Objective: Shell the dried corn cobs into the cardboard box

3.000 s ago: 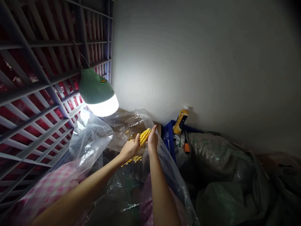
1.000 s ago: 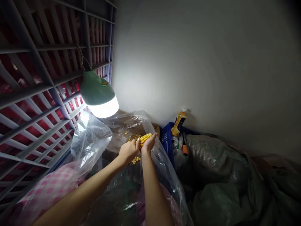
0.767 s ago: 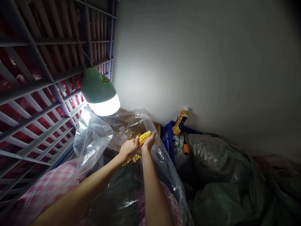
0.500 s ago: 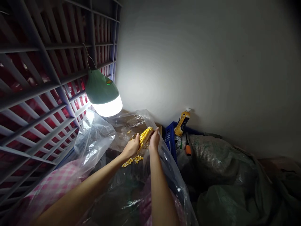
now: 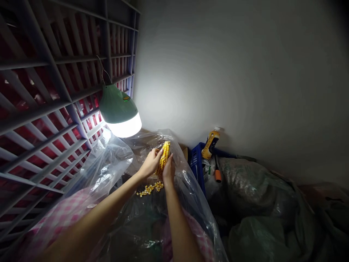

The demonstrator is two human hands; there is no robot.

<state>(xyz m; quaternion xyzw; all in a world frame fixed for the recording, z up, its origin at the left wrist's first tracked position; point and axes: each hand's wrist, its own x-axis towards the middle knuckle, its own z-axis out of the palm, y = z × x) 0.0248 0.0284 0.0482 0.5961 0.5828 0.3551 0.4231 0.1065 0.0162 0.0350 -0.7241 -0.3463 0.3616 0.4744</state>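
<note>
Between my two hands stands an ear of corn (image 5: 164, 154), yellow and tilted nearly upright. My left hand (image 5: 151, 162) grips its left side, with the thumb against the kernels. Wrapped around the lower right side of the ear is my right hand (image 5: 168, 171), its fingers partly hidden behind it. Loose corn kernels (image 5: 149, 189) lie just below the hands on a clear plastic sheet or bag (image 5: 117, 160), which spreads over my lap and up around the work area.
A lit green lamp (image 5: 120, 109) hangs by a wire hook from stacked plastic crates (image 5: 61, 85) at left. To the right, a blue basket (image 5: 197, 160) holds a yellow-labelled bottle (image 5: 211, 143) and an orange-handled tool (image 5: 217, 175). Dark sacks (image 5: 253, 185) lie farther right, along a pale wall (image 5: 231, 72).
Both hands have shifted slightly left with the ear of corn, which is now turned more upright. My right hand sits lower on the ear than before.
</note>
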